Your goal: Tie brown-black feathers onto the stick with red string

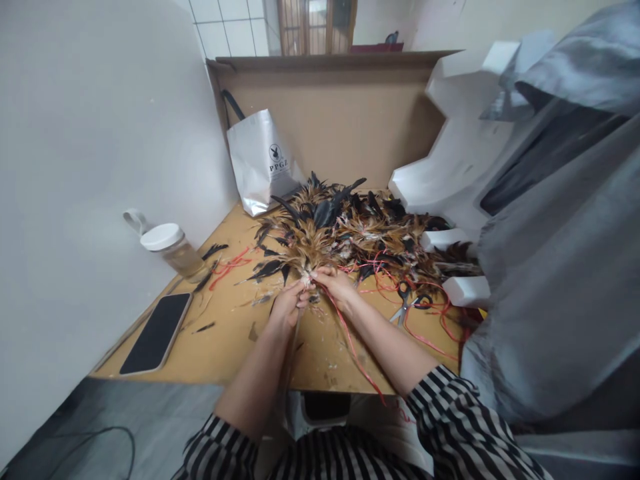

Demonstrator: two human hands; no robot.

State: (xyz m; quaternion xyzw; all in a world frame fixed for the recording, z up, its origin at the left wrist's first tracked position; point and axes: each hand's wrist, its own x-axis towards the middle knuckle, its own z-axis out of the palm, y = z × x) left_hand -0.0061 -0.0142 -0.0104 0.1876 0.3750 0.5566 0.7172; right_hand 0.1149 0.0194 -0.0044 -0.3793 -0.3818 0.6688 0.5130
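Observation:
Both of my hands meet at the pale quill ends of a bunch of brown and black feathers (pixel 311 248). My left hand (pixel 289 303) is closed around the base of the bunch. Beside it, my right hand (pixel 337 287) pinches at the same quills with closed fingers. A red string (pixel 350 340) runs from the fingers down over the table's front edge; I cannot tell how it is wound at the quills. Behind the hands lies a heap of more brown and black feathers (pixel 380 230), with red string tangled in it.
Black-handled scissors (pixel 404 308) lie to the right among loops of red string. On the left are a phone (pixel 156 333), a lidded bottle (pixel 175 250) and short red string pieces (pixel 227 265). A silver bag (pixel 260 160) leans at the back. White foam (pixel 470 133) and grey cloth (pixel 560 267) border the right.

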